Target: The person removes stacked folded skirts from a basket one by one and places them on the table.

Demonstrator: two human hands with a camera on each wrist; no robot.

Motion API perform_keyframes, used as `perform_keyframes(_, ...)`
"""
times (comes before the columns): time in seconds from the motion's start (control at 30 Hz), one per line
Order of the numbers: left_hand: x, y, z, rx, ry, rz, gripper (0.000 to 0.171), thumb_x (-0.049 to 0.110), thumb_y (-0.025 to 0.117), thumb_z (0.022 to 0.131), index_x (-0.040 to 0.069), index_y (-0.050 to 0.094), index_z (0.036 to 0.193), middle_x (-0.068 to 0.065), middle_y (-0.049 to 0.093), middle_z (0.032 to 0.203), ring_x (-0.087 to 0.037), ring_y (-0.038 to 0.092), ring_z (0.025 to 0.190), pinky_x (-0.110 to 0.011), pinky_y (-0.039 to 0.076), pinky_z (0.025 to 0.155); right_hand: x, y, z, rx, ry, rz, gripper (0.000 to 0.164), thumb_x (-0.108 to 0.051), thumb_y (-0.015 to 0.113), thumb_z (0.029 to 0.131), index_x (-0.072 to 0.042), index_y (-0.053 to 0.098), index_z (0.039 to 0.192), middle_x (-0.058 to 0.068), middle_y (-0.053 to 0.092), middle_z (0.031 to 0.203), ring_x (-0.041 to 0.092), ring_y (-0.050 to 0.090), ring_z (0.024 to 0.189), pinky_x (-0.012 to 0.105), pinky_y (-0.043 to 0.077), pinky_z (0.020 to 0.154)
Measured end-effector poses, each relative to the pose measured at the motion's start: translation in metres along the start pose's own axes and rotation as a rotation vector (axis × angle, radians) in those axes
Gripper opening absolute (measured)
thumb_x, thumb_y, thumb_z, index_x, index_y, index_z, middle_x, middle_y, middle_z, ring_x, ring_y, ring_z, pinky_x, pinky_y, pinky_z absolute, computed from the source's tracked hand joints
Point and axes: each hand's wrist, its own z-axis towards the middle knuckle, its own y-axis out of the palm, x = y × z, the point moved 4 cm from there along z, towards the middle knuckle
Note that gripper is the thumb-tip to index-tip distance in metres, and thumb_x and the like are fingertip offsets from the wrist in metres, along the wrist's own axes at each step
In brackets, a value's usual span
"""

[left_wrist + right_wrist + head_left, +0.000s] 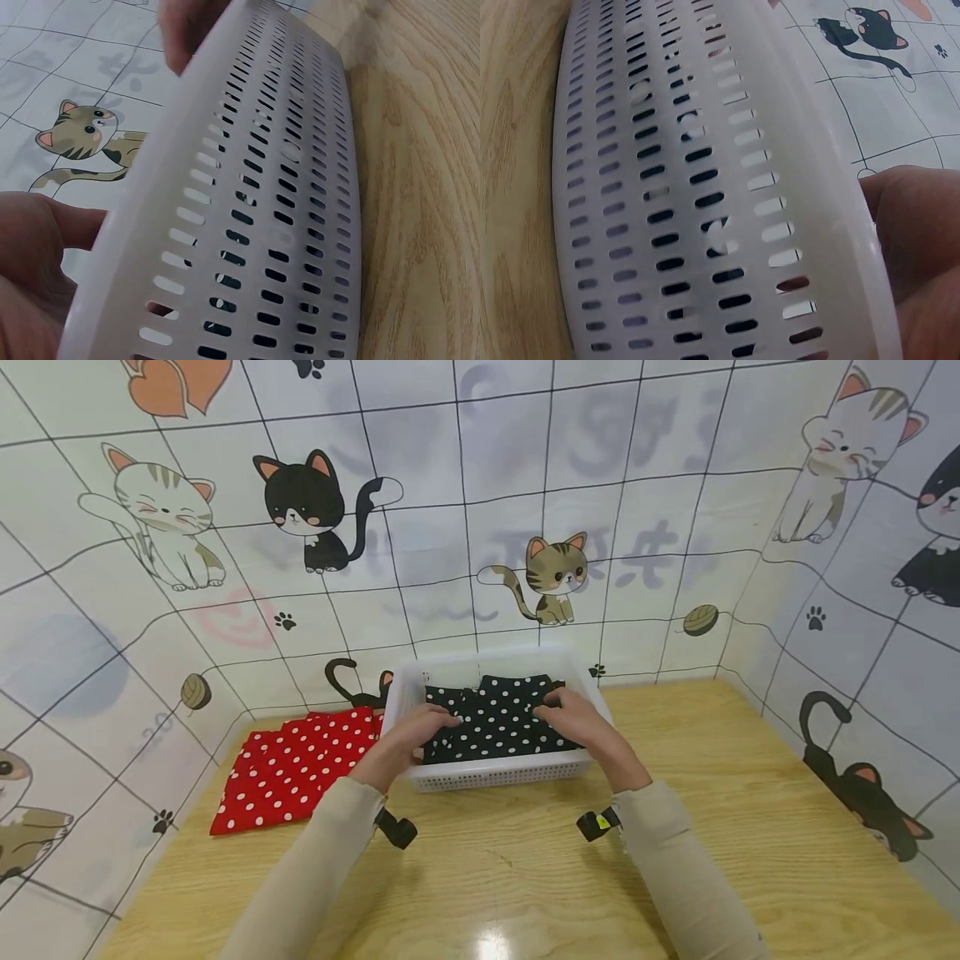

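Observation:
A folded black cloth with white polka dots [495,718] lies inside a white perforated plastic basket [498,777] in the head view. At the cloth's left edge, my left hand [408,735] grips it, thumb on top and the other fingers partly hidden. My right hand [588,722] holds the opposite side, its thumb and forefinger over the upper right part. In both wrist views the slotted basket wall [259,180] covers most of the cloth. Dark patches show through the slots, and part of the right hand [922,232] appears past the rim.
A folded red cloth with white dots [300,768] lies on the wooden table [495,868], left of the basket and close to it. The wall covering [450,543] with cartoon cats rises right behind the basket and on both sides.

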Motion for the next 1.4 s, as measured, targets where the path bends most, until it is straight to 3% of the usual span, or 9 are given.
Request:
perform_keyframes(0.4, -0.001, 0.0, 0.001, -0.012, 0.009, 0.0, 0.054, 0.032, 0.062, 0.101, 0.01, 0.046, 0.147, -0.015, 0.045, 0.154, -0.038, 0.049, 0.133, -0.063, 0.041, 0.116, -0.001, -0.002, -0.003, -0.025, 0.005, -0.008, 0.064, -0.037, 0.051, 0.104, 0.001, 0.038, 0.154, 0.025, 0.041, 0.159, 0.043, 0.043, 0.145, 0.059, 0.038, 0.119)
perform_keyframes(0.6, -0.002, -0.001, 0.0, -0.031, 0.011, 0.019, 0.056, 0.033, 0.063, 0.1, 0.01, 0.045, 0.148, -0.016, 0.042, 0.155, -0.041, 0.04, 0.139, -0.064, 0.033, 0.121, 0.0, -0.011, -0.002, 0.026, -0.003, 0.128, 0.06, -0.033, 0.05, 0.104, 0.001, 0.039, 0.153, 0.024, 0.036, 0.161, 0.043, 0.035, 0.149, 0.06, 0.031, 0.123)
perform_keyframes(0.67, -0.002, 0.0, 0.0, -0.05, 0.016, 0.078, 0.056, 0.034, 0.064, 0.099, 0.009, 0.047, 0.146, -0.017, 0.043, 0.154, -0.041, 0.041, 0.139, -0.066, 0.034, 0.12, 0.002, -0.014, -0.002, 0.031, 0.0, 0.161, 0.057, -0.032, 0.049, 0.105, 0.001, 0.041, 0.151, 0.024, 0.035, 0.161, 0.043, 0.035, 0.149, 0.06, 0.03, 0.124)
perform_keyframes(0.73, -0.001, 0.002, -0.002, -0.059, 0.033, 0.197, 0.055, 0.037, 0.064, 0.099, 0.008, 0.049, 0.142, -0.017, 0.048, 0.149, -0.04, 0.045, 0.135, -0.065, 0.039, 0.117, 0.004, -0.015, -0.003, 0.009, 0.004, 0.15, 0.055, -0.032, 0.049, 0.105, 0.001, 0.043, 0.148, 0.024, 0.036, 0.161, 0.044, 0.035, 0.148, 0.061, 0.031, 0.123)
perform_keyframes(0.83, 0.002, 0.006, -0.004, -0.057, 0.095, 0.43, 0.056, 0.041, 0.063, 0.098, 0.005, 0.052, 0.139, -0.016, 0.058, 0.138, -0.034, 0.054, 0.124, -0.057, 0.048, 0.109, 0.004, -0.012, -0.002, -0.042, -0.02, 0.126, 0.053, -0.032, 0.05, 0.106, 0.003, 0.047, 0.145, 0.025, 0.04, 0.157, 0.044, 0.037, 0.147, 0.06, 0.032, 0.122)
perform_keyframes(0.93, 0.004, 0.009, -0.003, -0.053, 0.128, 0.539, 0.059, 0.042, 0.062, 0.098, 0.002, 0.052, 0.14, -0.015, 0.061, 0.133, -0.031, 0.058, 0.116, -0.051, 0.051, 0.105, 0.003, -0.009, -0.002, -0.073, -0.055, 0.123, 0.05, -0.028, 0.05, 0.106, 0.006, 0.049, 0.143, 0.026, 0.045, 0.153, 0.045, 0.04, 0.145, 0.06, 0.034, 0.121)
perform_keyframes(1.13, 0.002, 0.006, -0.002, -0.047, 0.111, 0.463, 0.059, 0.04, 0.061, 0.099, 0.002, 0.05, 0.143, -0.018, 0.057, 0.14, -0.036, 0.055, 0.126, -0.06, 0.047, 0.111, 0.003, -0.007, -0.002, -0.1, -0.077, 0.158, 0.047, -0.015, 0.048, 0.105, 0.006, 0.047, 0.148, 0.027, 0.041, 0.157, 0.044, 0.043, 0.144, 0.057, 0.038, 0.12)
perform_keyframes(1.23, 0.004, 0.002, -0.002, -0.012, 0.148, 0.448, 0.056, 0.039, 0.06, 0.1, 0.002, 0.052, 0.142, -0.019, 0.058, 0.139, -0.035, 0.055, 0.125, -0.057, 0.047, 0.111, 0.006, -0.007, 0.003, -0.09, -0.055, 0.274, 0.051, -0.01, 0.047, 0.103, 0.004, 0.044, 0.152, 0.025, 0.036, 0.162, 0.038, 0.048, 0.141, 0.047, 0.047, 0.114)
perform_keyframes(1.4, 0.008, -0.005, -0.003, 0.053, 0.166, 0.369, 0.055, 0.04, 0.059, 0.101, 0.003, 0.051, 0.14, -0.019, 0.056, 0.139, -0.035, 0.056, 0.124, -0.054, 0.046, 0.112, 0.013, -0.011, 0.011, -0.026, -0.026, 0.568, 0.056, -0.007, 0.044, 0.102, 0.001, 0.038, 0.157, 0.022, 0.031, 0.165, 0.033, 0.05, 0.139, 0.021, 0.058, 0.091)
